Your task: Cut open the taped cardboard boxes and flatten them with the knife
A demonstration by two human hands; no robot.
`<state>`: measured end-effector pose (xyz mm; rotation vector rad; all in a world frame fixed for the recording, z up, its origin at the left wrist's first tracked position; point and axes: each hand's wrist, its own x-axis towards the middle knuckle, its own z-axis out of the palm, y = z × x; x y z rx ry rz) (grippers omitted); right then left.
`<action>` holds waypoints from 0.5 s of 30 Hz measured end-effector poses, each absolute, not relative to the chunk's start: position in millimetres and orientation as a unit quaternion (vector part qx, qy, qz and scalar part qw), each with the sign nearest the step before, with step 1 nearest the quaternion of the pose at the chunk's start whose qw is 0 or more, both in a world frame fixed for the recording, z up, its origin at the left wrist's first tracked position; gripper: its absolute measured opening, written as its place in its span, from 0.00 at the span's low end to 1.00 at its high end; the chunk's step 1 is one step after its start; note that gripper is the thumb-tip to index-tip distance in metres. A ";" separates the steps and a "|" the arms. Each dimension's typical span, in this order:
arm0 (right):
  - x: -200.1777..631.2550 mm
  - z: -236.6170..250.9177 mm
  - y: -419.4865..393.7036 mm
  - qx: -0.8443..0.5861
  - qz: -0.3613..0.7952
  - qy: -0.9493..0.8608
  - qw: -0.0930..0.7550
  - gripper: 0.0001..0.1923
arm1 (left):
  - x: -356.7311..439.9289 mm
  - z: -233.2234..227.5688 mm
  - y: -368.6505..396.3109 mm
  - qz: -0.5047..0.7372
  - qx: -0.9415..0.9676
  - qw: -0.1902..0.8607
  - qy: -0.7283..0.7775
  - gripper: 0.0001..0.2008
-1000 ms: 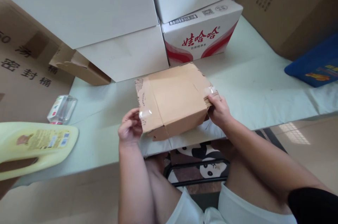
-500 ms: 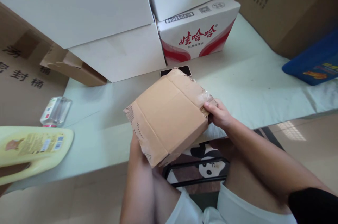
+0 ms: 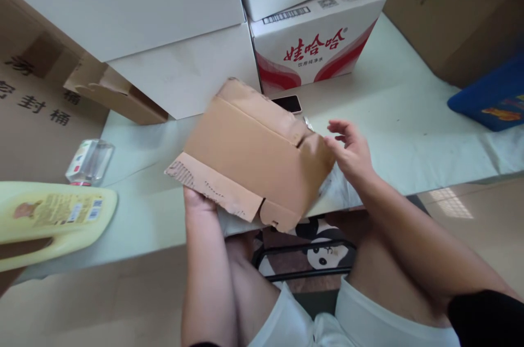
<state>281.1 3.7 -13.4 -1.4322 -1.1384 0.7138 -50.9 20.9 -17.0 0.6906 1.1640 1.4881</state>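
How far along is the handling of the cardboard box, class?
Done: tape on the cardboard box looks torn, with ragged flap edges. In hand: the left hand props the tilted box from below, while the right hand is open at its right end. Left: the flaps lie closed and the contents are hidden. A phone lies behind on the table.

Plain brown cardboard box (image 3: 254, 156); behind it a white carton (image 3: 317, 36) with red waves and lettering. Pale yellow jug (image 3: 53, 216), blue bag (image 3: 491, 99), pale green bench (image 3: 409, 112).
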 end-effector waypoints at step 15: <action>288.8 9.2 -40.7 -0.522 0.629 -0.288 0.499 0.27 | -51.3 -1.7 25.3 0.679 0.134 0.622 0.365 0.17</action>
